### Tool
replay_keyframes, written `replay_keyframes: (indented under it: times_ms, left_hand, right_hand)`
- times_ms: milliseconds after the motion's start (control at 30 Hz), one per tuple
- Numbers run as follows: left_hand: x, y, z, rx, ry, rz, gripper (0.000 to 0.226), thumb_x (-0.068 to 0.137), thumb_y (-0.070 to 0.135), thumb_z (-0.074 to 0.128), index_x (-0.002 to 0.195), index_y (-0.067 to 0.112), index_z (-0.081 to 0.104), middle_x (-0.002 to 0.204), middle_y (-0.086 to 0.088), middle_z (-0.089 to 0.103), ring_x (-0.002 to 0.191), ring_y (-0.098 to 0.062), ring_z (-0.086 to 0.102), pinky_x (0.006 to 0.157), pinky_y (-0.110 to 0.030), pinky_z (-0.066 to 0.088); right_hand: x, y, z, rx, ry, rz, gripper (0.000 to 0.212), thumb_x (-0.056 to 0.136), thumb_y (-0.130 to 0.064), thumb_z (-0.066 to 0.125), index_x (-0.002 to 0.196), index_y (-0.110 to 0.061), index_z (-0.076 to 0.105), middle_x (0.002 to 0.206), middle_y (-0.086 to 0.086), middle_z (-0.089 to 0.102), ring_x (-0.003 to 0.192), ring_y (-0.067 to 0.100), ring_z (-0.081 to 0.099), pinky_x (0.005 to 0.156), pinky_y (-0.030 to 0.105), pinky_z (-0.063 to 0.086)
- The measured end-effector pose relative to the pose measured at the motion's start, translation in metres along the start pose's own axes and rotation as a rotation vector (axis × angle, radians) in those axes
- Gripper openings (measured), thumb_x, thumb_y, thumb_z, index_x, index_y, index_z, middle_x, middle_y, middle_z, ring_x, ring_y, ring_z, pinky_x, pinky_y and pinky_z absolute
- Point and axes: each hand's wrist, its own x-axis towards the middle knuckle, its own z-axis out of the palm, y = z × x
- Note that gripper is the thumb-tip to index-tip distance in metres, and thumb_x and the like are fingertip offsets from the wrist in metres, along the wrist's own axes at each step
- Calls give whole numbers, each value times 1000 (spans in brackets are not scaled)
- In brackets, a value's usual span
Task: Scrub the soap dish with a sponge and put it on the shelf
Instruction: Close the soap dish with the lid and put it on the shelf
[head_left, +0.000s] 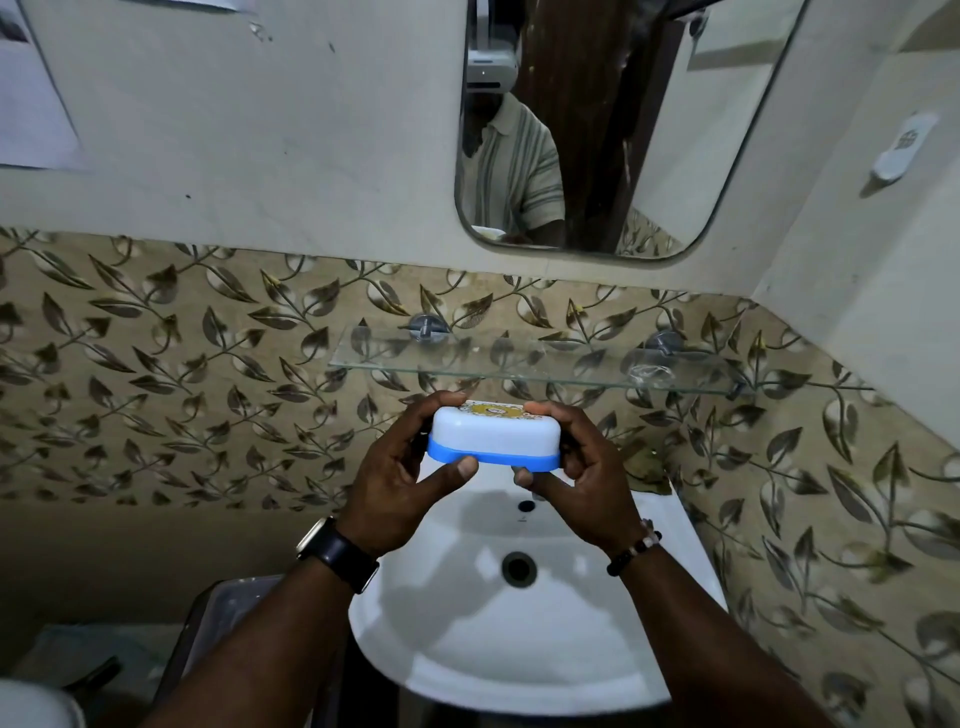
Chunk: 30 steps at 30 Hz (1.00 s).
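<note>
The left hand (400, 478) and right hand (576, 467) each grip one end of the soap dish (493, 436), held over the sink (467, 649) just under the glass shelf (519, 359); no sponge shows, so scrubbing is maybe done and only shelving is left.

Place: a bathroom, seen at its washing corner.
Washbasin (519, 660): white ceramic, wall-side, with a round drain (518, 569) in the bowl and a small overflow hole (525, 505) nearer the wall.
Mirror (691, 156): round-cornered, on the wall above the washbasin, reflecting a person in a striped shirt.
Glass shelf (519, 366): clear, on two metal brackets (427, 327), fixed between the washbasin and the mirror.
Tiles (182, 389): a beige leaf-patterned band behind the washbasin and to both sides of it, with plain pale wall (260, 156) higher up.
Soap dish (493, 436): white lid on a blue base, held above the washbasin's rear edge.
Wall fitting (904, 148): small, white, on the side wall up and right of the washbasin.
</note>
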Motion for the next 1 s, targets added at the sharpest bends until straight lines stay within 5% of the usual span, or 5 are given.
replay_keyframes:
  times_ms: [133, 233, 600, 800, 1000]
  left_hand:
    - [-3, -5, 0, 23, 8, -5, 57, 84, 20, 76, 136, 8, 54, 136, -9, 60, 128, -31, 55, 108, -50, 45]
    - [-6, -8, 0, 28, 10, -7, 58, 84, 22, 77, 136, 10, 54, 137, -7, 60, 128, -32, 55, 108, -53, 44]
    - [20, 4, -10, 347, -135, 141, 60, 83, 30, 80, 136, 20, 54, 136, 4, 61, 124, -20, 61, 103, -34, 49]
    - [68, 15, -2, 556, -141, 266, 63, 80, 35, 81, 135, 19, 54, 139, 7, 58, 120, -8, 59, 97, -22, 49]
    - [117, 5, 14, 672, -118, 300, 67, 78, 26, 85, 135, 14, 53, 140, -4, 57, 123, -18, 57, 97, -24, 47]
  right_hand:
    - [-4, 0, -5, 15, -81, 14, 70, 73, -28, 84, 134, -14, 52, 129, -6, 61, 113, 10, 62, 92, 24, 52]
    - [-5, -1, -4, -42, -65, 18, 55, 82, -38, 76, 132, -22, 55, 128, -13, 62, 116, 17, 63, 89, 33, 56]
    - [15, -1, -28, -373, -68, -123, 57, 79, -47, 79, 129, -28, 58, 128, -20, 61, 118, 7, 60, 92, 16, 48]
    - [54, -2, -53, -463, -27, -177, 58, 77, -40, 83, 128, -22, 60, 133, -7, 62, 121, 6, 59, 97, 22, 51]
    - [98, 1, -76, -553, -26, -167, 58, 77, -34, 85, 127, -22, 60, 131, -5, 63, 118, 8, 60, 95, 27, 54]
